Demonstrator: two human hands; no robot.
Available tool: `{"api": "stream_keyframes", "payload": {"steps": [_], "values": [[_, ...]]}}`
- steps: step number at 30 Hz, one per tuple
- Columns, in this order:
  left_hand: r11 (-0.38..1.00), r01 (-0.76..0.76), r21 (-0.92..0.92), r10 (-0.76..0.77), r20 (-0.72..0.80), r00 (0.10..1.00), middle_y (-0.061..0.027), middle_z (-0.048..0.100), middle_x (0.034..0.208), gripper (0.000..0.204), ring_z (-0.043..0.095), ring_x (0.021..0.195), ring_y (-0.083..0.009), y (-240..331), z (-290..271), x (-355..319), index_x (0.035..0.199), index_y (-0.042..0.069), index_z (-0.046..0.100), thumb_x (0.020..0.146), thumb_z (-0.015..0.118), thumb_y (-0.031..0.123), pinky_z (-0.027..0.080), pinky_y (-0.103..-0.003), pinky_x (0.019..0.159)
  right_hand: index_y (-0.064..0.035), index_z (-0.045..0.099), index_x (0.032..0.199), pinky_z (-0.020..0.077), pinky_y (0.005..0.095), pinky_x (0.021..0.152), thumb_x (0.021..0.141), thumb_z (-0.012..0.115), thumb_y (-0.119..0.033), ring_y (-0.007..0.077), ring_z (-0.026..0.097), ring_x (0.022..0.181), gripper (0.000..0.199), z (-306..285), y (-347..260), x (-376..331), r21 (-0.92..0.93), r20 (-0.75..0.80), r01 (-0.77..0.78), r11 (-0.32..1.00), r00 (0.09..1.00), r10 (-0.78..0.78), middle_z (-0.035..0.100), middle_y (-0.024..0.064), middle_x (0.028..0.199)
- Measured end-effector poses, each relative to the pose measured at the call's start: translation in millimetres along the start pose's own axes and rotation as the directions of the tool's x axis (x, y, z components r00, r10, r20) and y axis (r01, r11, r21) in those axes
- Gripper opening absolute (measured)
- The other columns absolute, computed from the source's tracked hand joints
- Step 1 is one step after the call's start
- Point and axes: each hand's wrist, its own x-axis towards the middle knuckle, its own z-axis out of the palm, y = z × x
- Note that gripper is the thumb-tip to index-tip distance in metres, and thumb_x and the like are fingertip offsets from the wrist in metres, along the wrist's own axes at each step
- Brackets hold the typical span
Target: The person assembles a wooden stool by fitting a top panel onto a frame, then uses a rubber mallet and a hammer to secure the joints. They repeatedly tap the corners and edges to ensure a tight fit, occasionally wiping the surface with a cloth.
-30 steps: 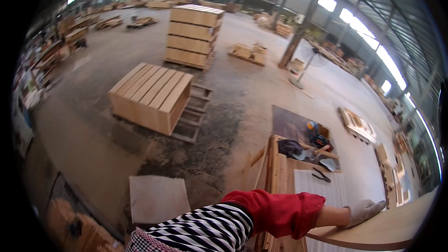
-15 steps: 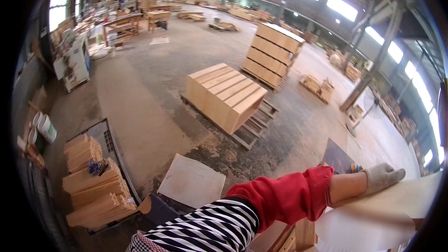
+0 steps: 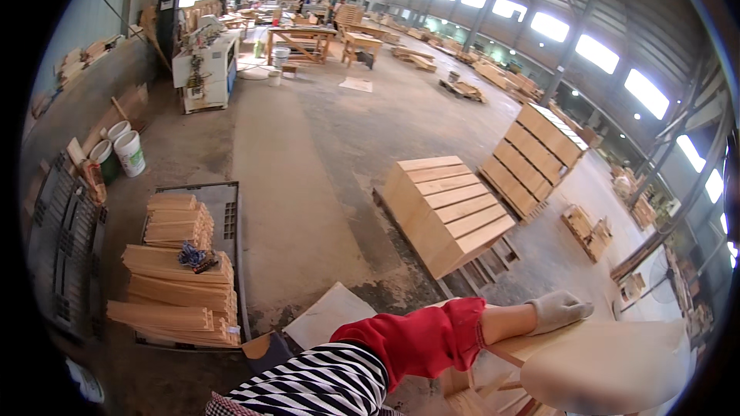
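My left arm, in a red sleeve cover over a black-and-white striped sleeve, stretches from the lower edge toward the right. At its end my left hand (image 3: 561, 311), in a pale work glove, is closed over the edge of a light wooden board (image 3: 528, 344); the fingertips are partly hidden. Under the arm, slanted wooden pieces (image 3: 466, 391) show in part. A blurred pale rounded shape (image 3: 605, 370) covers the area beside the board, and I cannot make out what it is. My right hand is out of view.
Stacked wooden strips (image 3: 181, 285) lie on a dark pallet at the left. A slatted wooden box (image 3: 447, 212) sits on a pallet ahead, a taller stack (image 3: 532, 158) behind it. White buckets (image 3: 131, 154), a machine (image 3: 208, 69) and a flat sheet (image 3: 327, 316) stand or lie around.
My view has swung left and up, so the room's things sit farther right in it. My gloved hand appears farther left in the picture, still at the board.
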Motion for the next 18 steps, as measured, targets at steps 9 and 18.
{"api": "stream_keyframes", "payload": {"steps": [9,18], "values": [[0.915,0.298,0.273,-0.225,-0.268,0.937,-0.0164,0.064,0.075,0.056,0.06,0.072,-0.0222,-117.0,-134.1,-68.8,0.086,-0.002,0.065,0.098,0.05,0.051,0.048,-0.037,0.07,-0.0083,0.057,0.113,0.0417,0.0388,0.07,0.091,0.058,-0.038,0.0205,0.051,0.085,0.037,65.3,-12.7,123.5,-0.054,0.215,-0.088,0.995,0.972,0.098,0.055,0.0056,0.098],[0.863,0.491,0.119,-0.317,-0.629,0.71,-0.0126,0.071,0.091,0.055,0.064,0.087,-0.0224,-247.9,-183.4,-99.3,0.105,0.002,0.068,0.098,0.05,0.054,0.049,-0.036,0.08,-0.0085,0.057,0.115,0.0424,0.0402,0.074,0.092,0.056,-0.04,0.0217,0.052,0.089,0.039,47.1,-19.8,265.1,-0.105,0.339,-0.193,0.976,0.915,0.217,0.055,0.0063,0.103]]}}
